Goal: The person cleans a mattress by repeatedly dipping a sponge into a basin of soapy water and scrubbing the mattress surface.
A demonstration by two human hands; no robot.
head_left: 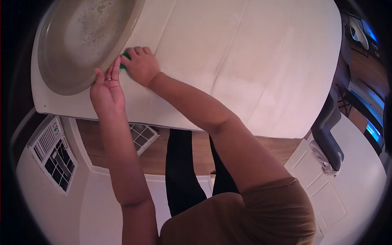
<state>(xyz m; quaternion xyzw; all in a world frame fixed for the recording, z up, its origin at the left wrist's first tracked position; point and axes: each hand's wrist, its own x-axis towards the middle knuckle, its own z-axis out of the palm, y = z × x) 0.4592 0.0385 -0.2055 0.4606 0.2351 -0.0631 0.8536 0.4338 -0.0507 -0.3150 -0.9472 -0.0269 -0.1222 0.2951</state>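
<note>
A large greyish oval tray (61,81) lies on the white table (245,69) at the upper left, with small specks scattered over its inner floor. My left hand (108,92) is palm up at the tray's near edge, thumb and fingers gripping the rim. Just to its right, my right hand (142,65) is closed over a small green thing (123,64), perhaps a sponge, beside the tray's outer edge. Most of the green thing is hidden under the fingers, so its kind is uncertain. My two hands almost touch.
Below the table's near edge are a wooden floor (94,143) and my legs in black. A white slatted unit with a grid (51,153) is at the lower left. On the right stand a dark chair (326,130) with cloth on it and a white panelled door (326,200).
</note>
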